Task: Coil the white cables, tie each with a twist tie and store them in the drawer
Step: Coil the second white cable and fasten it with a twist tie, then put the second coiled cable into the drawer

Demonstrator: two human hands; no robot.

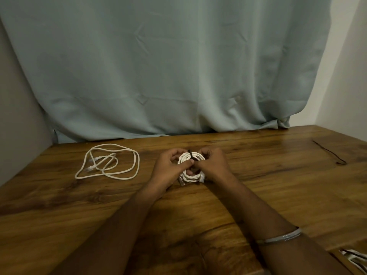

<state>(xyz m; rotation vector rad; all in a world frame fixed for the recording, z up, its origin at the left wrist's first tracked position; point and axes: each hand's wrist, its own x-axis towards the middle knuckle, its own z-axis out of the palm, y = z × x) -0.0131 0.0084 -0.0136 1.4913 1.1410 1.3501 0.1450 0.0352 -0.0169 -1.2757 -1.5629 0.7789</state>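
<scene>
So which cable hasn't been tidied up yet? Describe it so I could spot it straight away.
Start at the pale curtain behind the wooden table and look down to the table's far left part. The loose cable lies there in wide, untidy loops, apart from both hands. Unlike the tight coil being held, it has no dark tie on it.
</scene>
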